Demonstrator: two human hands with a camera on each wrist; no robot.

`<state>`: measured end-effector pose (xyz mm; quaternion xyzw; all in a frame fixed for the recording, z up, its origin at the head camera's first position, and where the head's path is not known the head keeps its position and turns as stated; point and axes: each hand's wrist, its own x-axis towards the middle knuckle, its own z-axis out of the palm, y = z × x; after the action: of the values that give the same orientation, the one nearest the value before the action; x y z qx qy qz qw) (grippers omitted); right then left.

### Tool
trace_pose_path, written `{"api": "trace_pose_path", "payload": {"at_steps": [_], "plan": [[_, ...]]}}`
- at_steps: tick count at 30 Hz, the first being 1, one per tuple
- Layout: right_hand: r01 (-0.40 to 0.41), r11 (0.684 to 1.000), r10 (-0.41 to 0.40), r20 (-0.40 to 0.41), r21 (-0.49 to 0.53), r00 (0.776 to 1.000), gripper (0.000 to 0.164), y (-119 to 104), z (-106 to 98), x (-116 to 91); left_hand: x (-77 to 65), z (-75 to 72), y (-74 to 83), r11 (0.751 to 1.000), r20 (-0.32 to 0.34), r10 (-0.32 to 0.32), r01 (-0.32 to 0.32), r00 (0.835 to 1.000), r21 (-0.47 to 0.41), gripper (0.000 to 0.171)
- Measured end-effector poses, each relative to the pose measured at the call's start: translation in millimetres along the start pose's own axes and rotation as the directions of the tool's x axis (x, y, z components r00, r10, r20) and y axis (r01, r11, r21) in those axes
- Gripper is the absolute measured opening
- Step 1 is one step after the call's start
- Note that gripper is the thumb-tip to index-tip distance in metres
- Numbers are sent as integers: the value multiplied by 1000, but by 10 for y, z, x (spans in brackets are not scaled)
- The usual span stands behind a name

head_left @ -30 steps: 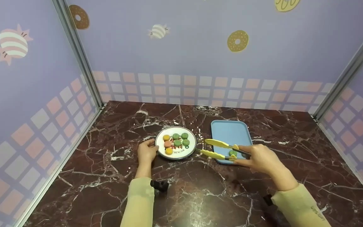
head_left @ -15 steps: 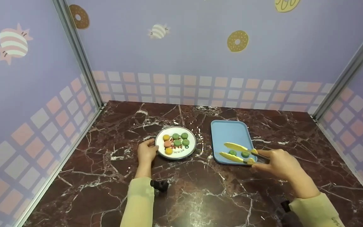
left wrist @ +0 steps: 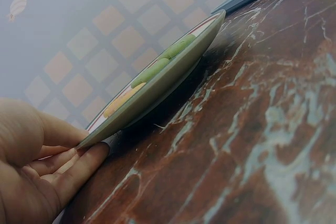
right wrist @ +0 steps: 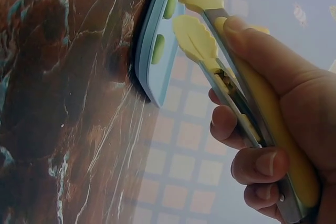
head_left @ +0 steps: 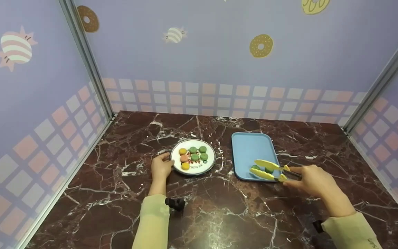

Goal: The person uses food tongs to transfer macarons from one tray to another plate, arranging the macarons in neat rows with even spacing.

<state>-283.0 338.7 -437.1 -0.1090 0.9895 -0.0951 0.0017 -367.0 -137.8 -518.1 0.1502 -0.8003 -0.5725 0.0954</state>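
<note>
My left hand (head_left: 161, 167) pinches the near-left rim of a round white plate (head_left: 210, 154), thumb above and fingers beneath in the left wrist view. On that plate lie several green macarons (head_left: 204, 156), two yellow macarons (head_left: 185, 166) and an orange-pink macaron (head_left: 184, 158). My right hand (head_left: 315, 181) grips a pair of yellow-tipped tongs (right wrist: 199, 43), whose arms stand apart. The tong tips hover over the near end of a blue tray (head_left: 254, 147), around two green macarons (right wrist: 158, 49) there. Nothing appears clamped between the tips.
Plate and tray stand side by side on a dark red marbled table (head_left: 212, 214), with a gap between them. Purple printed walls (head_left: 219, 52) enclose the back and both sides. A small black device (head_left: 175, 204) sits at the left wrist.
My right hand has drawn the tongs from the gap beside the plate rightward, back over the tray's near end, lowering them around the green macarons. My left hand stays at the plate.
</note>
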Motion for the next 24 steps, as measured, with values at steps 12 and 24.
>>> {"api": "trace_pose_path", "payload": {"at_steps": [12,24], "plan": [[5,1000,-5,32,-2,999,72,-9,-4,32,20,8,-4,1000,4,-13,13,1000,7,42],[11,1000,-11,33,1,999,68,3,11,47,4,-7,-1,1000,19,-19,20,1000,-18,42]]}}
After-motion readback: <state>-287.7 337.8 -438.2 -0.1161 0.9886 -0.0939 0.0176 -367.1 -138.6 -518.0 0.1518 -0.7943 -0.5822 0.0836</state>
